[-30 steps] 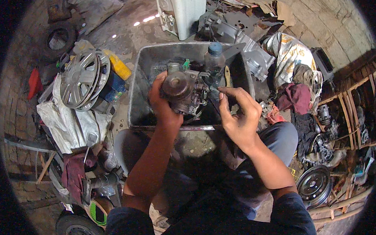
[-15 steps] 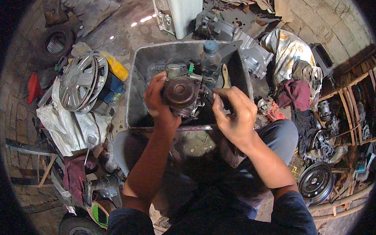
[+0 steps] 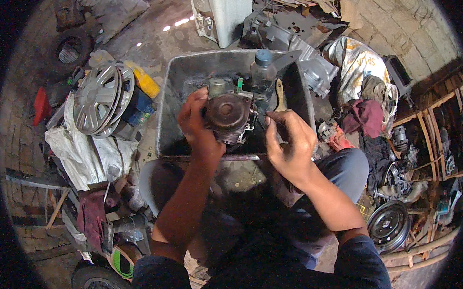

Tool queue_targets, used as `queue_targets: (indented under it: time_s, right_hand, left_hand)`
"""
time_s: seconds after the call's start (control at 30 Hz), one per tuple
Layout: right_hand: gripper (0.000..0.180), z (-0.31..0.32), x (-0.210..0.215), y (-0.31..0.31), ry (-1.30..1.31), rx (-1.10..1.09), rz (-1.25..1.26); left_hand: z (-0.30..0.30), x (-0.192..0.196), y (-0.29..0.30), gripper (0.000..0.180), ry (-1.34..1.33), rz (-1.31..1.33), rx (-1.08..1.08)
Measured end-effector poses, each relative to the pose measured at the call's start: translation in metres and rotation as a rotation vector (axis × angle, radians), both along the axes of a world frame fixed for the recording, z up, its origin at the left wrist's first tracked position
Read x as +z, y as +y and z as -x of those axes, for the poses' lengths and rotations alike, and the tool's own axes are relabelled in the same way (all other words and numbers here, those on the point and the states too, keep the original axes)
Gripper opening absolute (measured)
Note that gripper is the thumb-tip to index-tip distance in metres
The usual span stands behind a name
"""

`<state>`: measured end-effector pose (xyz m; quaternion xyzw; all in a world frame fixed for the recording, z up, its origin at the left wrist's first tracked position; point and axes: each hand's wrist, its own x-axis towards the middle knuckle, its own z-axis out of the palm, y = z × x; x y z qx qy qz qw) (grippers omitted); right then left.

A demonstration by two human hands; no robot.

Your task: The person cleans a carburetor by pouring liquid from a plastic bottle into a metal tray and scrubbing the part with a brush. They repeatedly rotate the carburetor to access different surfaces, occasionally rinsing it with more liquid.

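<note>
My left hand grips a greasy metal engine part with a round rusty-brown face, holding it over a grey metal tub. My right hand is just right of the part, fingers pinched on a small dark tool or brush handle whose tip touches the part's right side. Inside the tub stand a dark plastic bottle with a blue cap and a paintbrush with a pale wooden handle.
A silver hubcap lies left on white sacks beside a yellow container. A white canister stands behind the tub. A red cloth, scrap metal and a dark wheel rim crowd the right. A tyre sits lower left.
Both hands and the engine part have stayed over the tub; my right hand has shifted slightly along the part's right side. The view has tilted a little.
</note>
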<state>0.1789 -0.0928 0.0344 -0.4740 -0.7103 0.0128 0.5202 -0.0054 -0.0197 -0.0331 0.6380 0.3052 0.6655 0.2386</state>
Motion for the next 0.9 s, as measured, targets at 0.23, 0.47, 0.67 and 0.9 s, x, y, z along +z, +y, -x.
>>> queue_targets:
  time_s: [0.23, 0.47, 0.67, 0.9]
  right_hand:
    - [0.014, 0.001, -0.003, 0.004, 0.014, -0.002, 0.014]
    - [0.014, 0.0, -0.004, 0.004, 0.018, -0.03, 0.014]
    - [0.015, 0.002, -0.006, -0.003, -0.008, 0.0, 0.08]
    - [0.013, 0.003, -0.01, -0.002, -0.015, -0.032, 0.084]
  left_hand:
    - [-0.006, 0.003, 0.002, 0.041, -0.412, 0.381, -0.139]
    - [-0.016, 0.023, -0.003, 0.033, -0.589, 0.6, -0.108]
    - [-0.009, -0.002, 0.001, 0.062, -0.192, 0.333, 0.076]
    - [-0.024, 0.02, -0.008, 0.031, -0.314, 0.155, 0.064]
